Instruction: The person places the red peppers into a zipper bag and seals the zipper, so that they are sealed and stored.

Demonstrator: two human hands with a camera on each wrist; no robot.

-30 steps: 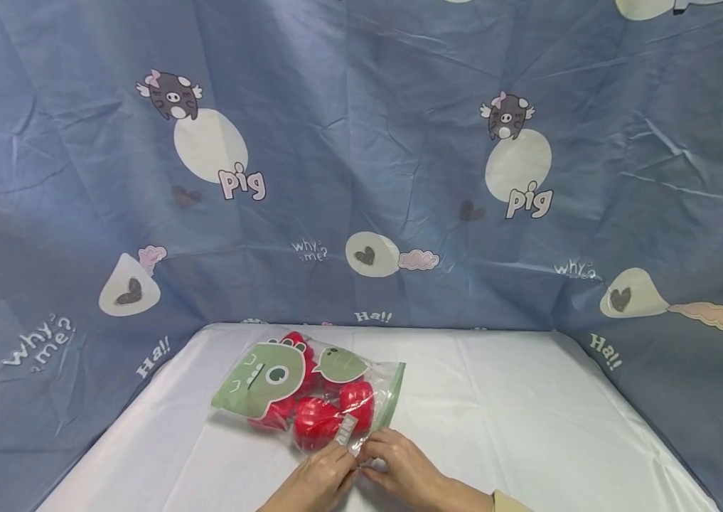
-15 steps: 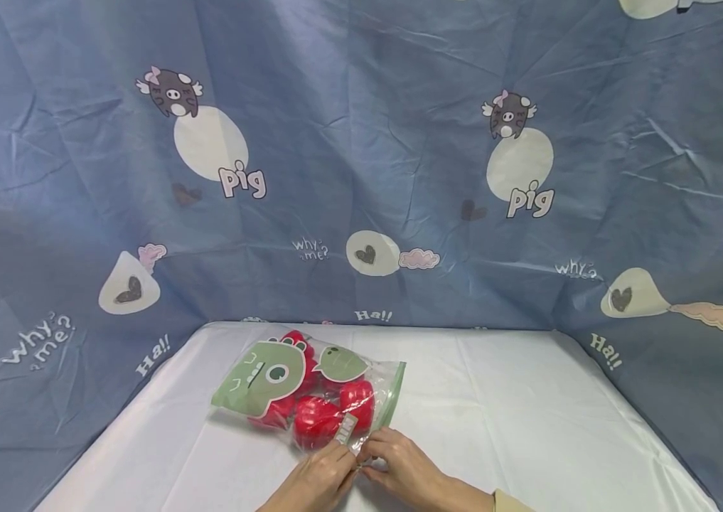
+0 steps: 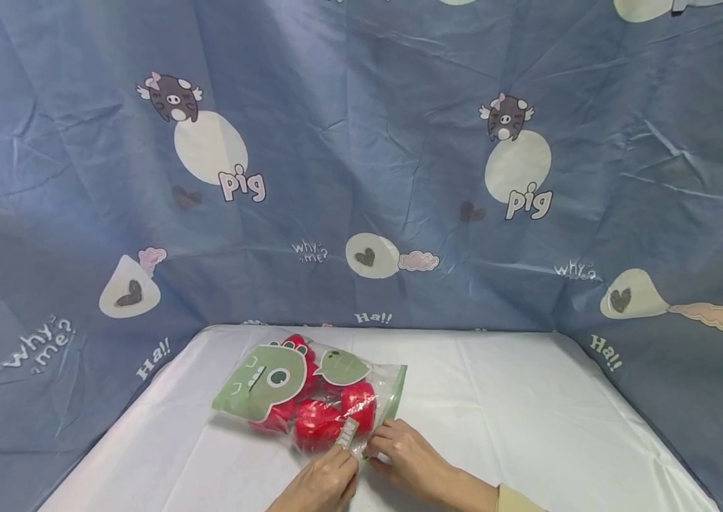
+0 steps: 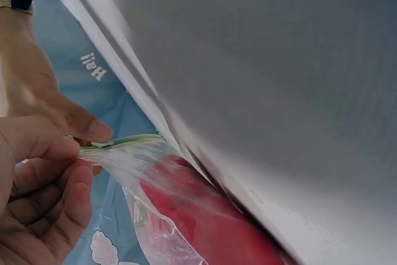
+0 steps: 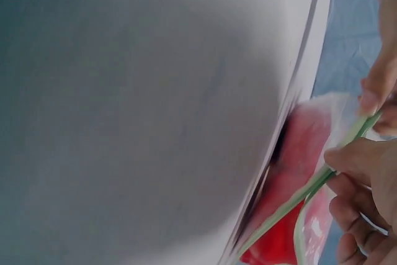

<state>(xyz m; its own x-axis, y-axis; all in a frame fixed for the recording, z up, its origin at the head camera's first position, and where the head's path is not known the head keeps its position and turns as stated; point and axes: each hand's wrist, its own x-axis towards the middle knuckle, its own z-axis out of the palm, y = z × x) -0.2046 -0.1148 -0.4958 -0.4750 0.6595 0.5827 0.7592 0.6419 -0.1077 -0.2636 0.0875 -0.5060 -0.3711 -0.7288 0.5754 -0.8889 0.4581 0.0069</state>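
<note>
A clear zip bag (image 3: 387, 387) with a green dinosaur print and a green zip edge lies on the table. Red rounded objects (image 3: 316, 424) fill it; their kind is unclear through the plastic. My left hand (image 3: 323, 478) pinches the near corner of the zip edge between thumb and finger. Close beside it, my right hand (image 3: 407, 459) pinches the same green strip (image 5: 279, 216) a little further along. Beyond the right fingers, the right wrist view shows the strip's two sides spread apart. A small whitish piece (image 4: 102, 144) shows by the right thumb in the left wrist view.
White cloth covers the table (image 3: 495, 412). A blue printed curtain (image 3: 361, 156) rises behind it and along both sides. A light yellow sleeve (image 3: 515, 500) shows on the right arm.
My right hand has shifted slightly right and away along the zip edge, so the gap between the hands is a little wider. The bag has barely moved.
</note>
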